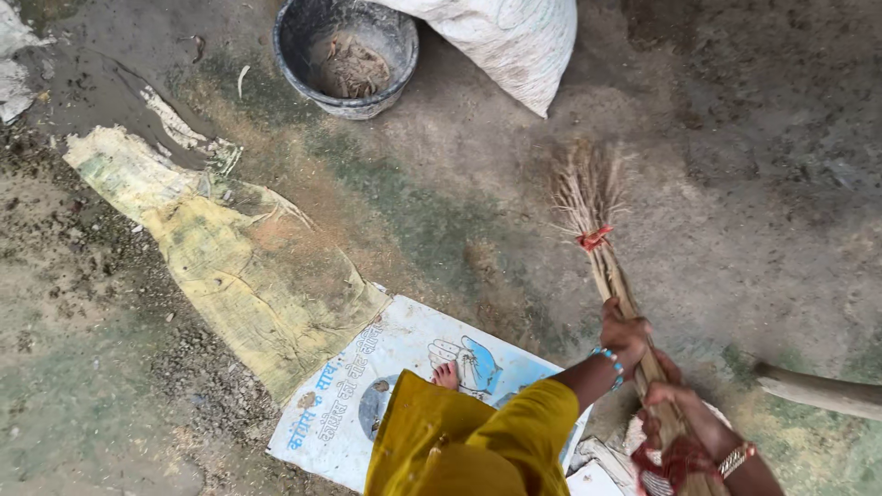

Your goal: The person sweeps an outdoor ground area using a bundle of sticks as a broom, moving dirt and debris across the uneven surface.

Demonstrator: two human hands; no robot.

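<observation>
Here your right hand, gold bangle at the wrist, has its fingers clenched round the butt of the straw broom, and just above it your left hand, with blue beads at the wrist, grips the same bundle, forearm reaching out from the yellow sleeve. The broom slants away from you, its red tie at mid-length and its bristles splayed on the dirt floor. Farther off stand a grey tub and a white sack.

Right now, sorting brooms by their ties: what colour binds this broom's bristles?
Red; the tie on the broom shows in the head view.
</observation>
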